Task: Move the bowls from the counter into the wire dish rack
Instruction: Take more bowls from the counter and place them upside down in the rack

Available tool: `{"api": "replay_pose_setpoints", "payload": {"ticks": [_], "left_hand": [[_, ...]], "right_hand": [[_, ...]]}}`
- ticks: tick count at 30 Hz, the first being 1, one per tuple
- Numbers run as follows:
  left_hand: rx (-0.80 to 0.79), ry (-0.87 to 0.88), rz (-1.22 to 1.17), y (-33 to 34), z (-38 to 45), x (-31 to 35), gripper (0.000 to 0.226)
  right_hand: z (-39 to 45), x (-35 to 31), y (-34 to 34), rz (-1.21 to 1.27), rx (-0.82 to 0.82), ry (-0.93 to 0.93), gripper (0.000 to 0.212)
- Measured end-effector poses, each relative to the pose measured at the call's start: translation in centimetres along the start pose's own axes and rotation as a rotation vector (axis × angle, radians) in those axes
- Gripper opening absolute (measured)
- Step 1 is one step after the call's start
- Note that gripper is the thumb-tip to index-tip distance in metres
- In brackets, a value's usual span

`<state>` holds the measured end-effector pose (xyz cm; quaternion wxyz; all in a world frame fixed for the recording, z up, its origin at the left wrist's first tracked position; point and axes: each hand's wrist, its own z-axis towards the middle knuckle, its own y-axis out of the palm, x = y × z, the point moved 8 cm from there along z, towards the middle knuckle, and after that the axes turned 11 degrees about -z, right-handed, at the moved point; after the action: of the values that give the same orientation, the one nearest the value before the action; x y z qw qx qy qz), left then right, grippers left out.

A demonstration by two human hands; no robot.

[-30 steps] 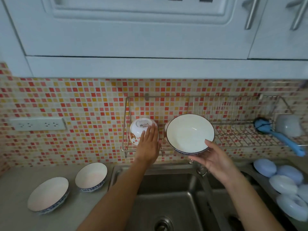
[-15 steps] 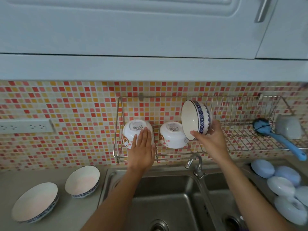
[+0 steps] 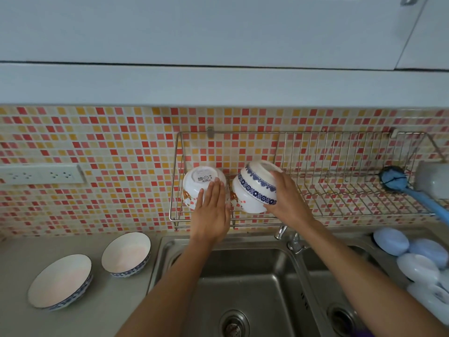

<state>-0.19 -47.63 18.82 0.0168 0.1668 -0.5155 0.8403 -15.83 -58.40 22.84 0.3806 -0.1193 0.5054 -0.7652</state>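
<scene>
The right hand (image 3: 289, 200) has its grip clamped on a blue-banded bowl (image 3: 258, 186), fingers curled over the upturned base, holding it tilted mouth-down over a white bowl (image 3: 245, 201) that lies inverted in the wire dish rack (image 3: 328, 190). The two bowls touch, the blue-banded one partly covering the other. Just beside them, the left hand (image 3: 211, 210) lies flat with straight fingers apart from any hold, pressed against the side of an orange-patterned bowl (image 3: 202, 183), which sits upside down at the rack's left end with a label on its base.

The rack hangs on the mosaic tile wall (image 3: 109, 152) above a steel double sink (image 3: 245, 288). At the rack's right end rest a blue brush (image 3: 410, 190) and a pale cup (image 3: 432, 181).

On the surface (image 3: 14, 263) left of the sink, two bowls stand upright: a wide bowl (image 3: 60, 280) near the front edge and a smaller bowl (image 3: 126, 254) nearer the sink's left rim. Pale blue and white lids (image 3: 413, 254) are piled at the sink's right edge.
</scene>
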Motion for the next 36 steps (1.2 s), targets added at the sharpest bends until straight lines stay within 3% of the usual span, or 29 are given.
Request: {"api": "replay_pose_setpoints", "payload": {"ticks": [11, 20, 25, 29, 36], "left_hand": [[-0.002, 0.006, -0.004, 0.5, 0.1, -0.2, 0.056], [-0.072, 0.074, 0.095, 0.8, 0.3, 0.6, 0.061], [-0.172, 0.135, 0.021, 1.8, 0.9, 2.9, 0.068], [-0.208, 0.122, -0.003, 2.6, 0.9, 3.1, 0.068], [-0.203, 0.105, 0.017, 2.4, 1.3, 3.3, 0.061]], "right_hand": [[1.4, -1.1, 2.4, -0.263, -0.186, -0.135, 0.098], [1.3, -0.3, 3.0, -0.069, -0.296, -0.101, 0.095], [0.0, 0.8, 2.1, 0.114, -0.164, 0.021, 0.077], [-2.5, 0.4, 2.2, -0.161, 0.008, 0.092, 0.062], [-2.5, 0.4, 4.5, -0.296, -0.173, 0.086, 0.071]]}}
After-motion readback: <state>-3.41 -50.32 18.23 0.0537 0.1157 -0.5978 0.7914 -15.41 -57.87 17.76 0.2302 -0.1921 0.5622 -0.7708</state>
